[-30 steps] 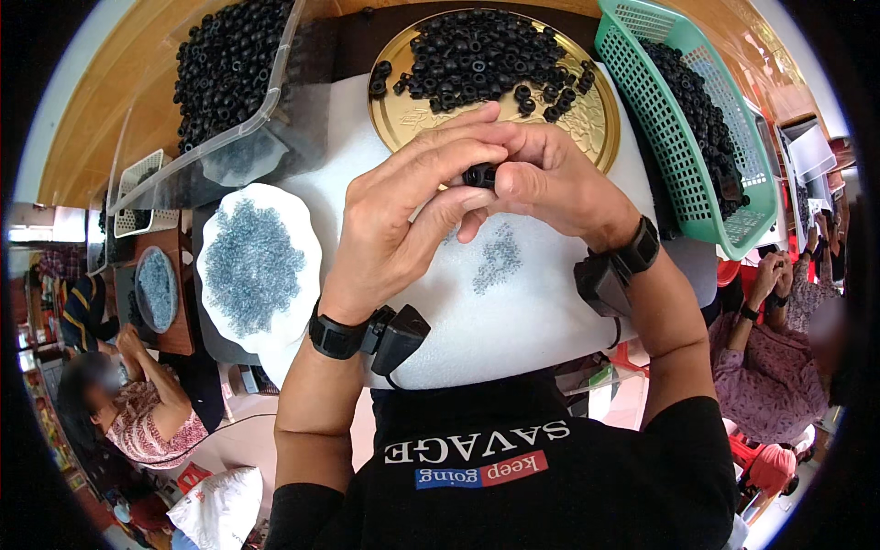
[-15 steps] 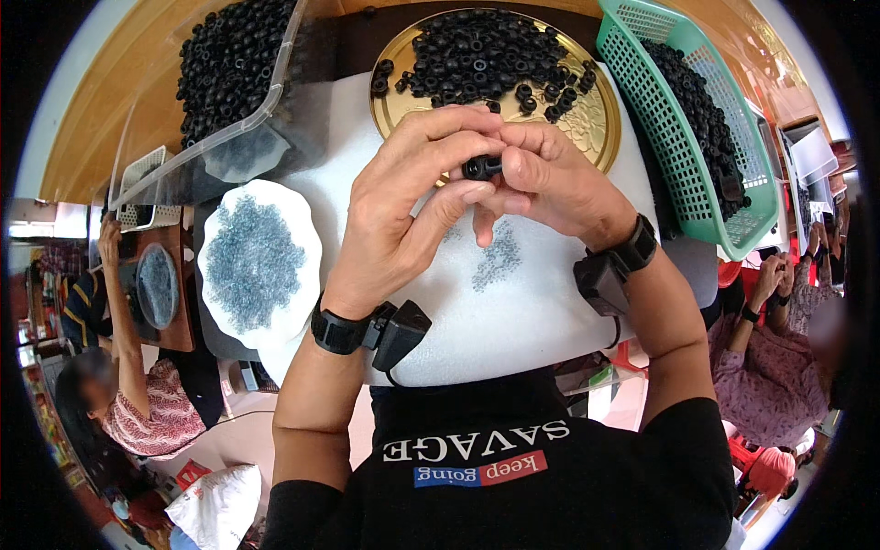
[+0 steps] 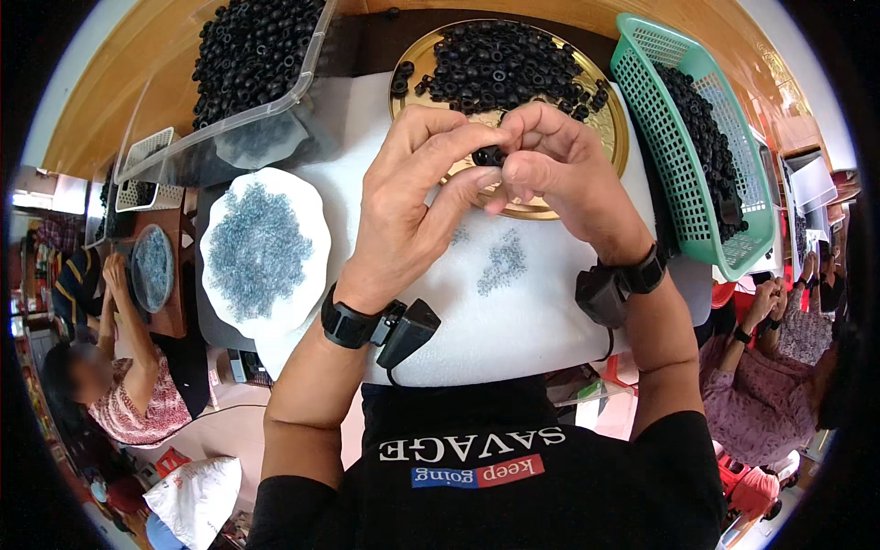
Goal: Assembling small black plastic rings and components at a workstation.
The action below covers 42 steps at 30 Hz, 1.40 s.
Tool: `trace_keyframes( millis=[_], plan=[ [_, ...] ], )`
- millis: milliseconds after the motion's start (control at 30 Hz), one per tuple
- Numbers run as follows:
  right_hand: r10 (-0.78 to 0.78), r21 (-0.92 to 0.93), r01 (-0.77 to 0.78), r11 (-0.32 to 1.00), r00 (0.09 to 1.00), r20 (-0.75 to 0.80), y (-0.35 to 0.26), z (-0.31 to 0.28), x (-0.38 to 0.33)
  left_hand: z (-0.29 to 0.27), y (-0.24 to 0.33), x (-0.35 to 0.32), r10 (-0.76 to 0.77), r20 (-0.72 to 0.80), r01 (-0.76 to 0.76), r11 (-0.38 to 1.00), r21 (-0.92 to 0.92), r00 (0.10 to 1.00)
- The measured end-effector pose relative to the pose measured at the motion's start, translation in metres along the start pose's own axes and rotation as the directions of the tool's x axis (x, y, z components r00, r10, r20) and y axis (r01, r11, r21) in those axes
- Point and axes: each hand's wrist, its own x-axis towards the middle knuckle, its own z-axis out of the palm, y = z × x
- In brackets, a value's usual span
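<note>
My left hand (image 3: 410, 197) and my right hand (image 3: 570, 179) meet over the near rim of a round gold tray (image 3: 620, 137). Pinched between their fingertips is a small black ring-shaped part (image 3: 489, 156); its far end is hidden by the right fingers. Many similar black parts (image 3: 500, 66) lie heaped on the tray. Below my hands, a small patch of tiny clear bluish pieces (image 3: 502, 262) is scattered on the white foam sheet (image 3: 440, 344). To the left, a scalloped white dish (image 3: 318, 240) holds a large pile of the same tiny pieces.
A clear plastic bin (image 3: 302, 87) full of black parts stands at the far left. On the right is a green perforated basket (image 3: 642, 101) holding more black parts. Co-workers sit on both sides, one person (image 3: 147, 385) at left and another (image 3: 761, 394) at right.
The view has shifted slightly, so the tray and dish sit a little differently. My fingers have turned slightly around the black part, which stays between my hands. The co-worker at left has brought the hands together.
</note>
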Motion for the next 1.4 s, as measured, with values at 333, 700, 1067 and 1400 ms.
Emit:
trace_keyframes(
  millis=[333,700,1067,1400],
  plan=[
    [-0.257,-0.249,0.251,0.935,0.966,0.01,0.003,-0.001,-0.002,0.004,-0.009,0.0,-0.003,-0.053,0.001,0.999,-0.054,0.999],
    [-0.295,-0.41,0.261,0.874,0.955,-0.019,0.001,0.0,-0.002,0.006,-0.011,-0.001,-0.022,-0.07,0.022,1.0,-0.005,0.997],
    [-0.211,-0.423,0.143,0.895,0.97,-0.119,-0.005,-0.001,-0.002,0.011,-0.012,-0.003,-0.242,-0.005,0.238,0.955,-0.179,0.97],
    [-0.198,-0.434,0.119,0.893,0.97,-0.143,-0.003,-0.001,-0.002,0.012,-0.01,-0.002,-0.281,-0.041,0.272,0.949,-0.158,0.959]
  ],
)
